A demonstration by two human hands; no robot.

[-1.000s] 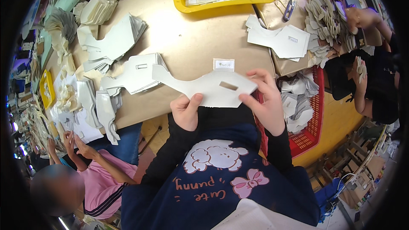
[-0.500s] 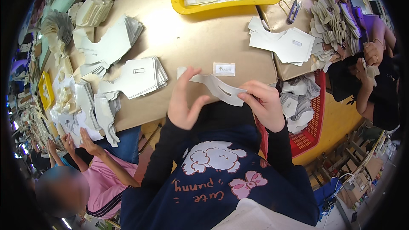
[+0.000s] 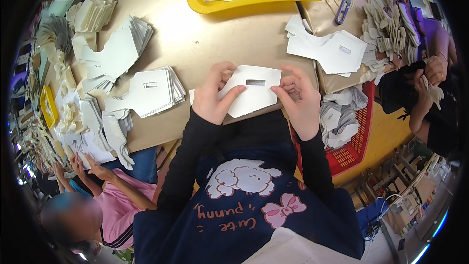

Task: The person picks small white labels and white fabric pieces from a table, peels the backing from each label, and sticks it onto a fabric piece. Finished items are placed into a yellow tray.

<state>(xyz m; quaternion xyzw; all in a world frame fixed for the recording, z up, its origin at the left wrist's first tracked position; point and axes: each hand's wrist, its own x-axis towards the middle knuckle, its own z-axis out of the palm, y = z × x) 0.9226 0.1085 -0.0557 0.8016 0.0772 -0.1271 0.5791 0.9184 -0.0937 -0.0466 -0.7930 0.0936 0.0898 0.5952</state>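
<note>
Between my two hands is a flat white cut piece with a small rectangular slot. Fingers of my left hand are closed on its left part, the thumb pressing on top. My right hand pinches the right edge between thumb and fingers. Something grey shows through the slot; the rest of what lies beneath is hidden. A stack of similar slotted white pieces lies left of my left hand. Right of my right hand, a small pile of white pieces has a printed label showing in the slot of the top one.
A yellow tray of small labels stands at the far side. Thread snips lie to its right. A red basket of white pieces stands at the right. Co-workers sit left, in a pink shirt, and right. More stacks fill the left.
The held piece has gone from raised and curved to flat over the spot where a loose label lay; that label is now covered. My left hand has closed onto the piece.
</note>
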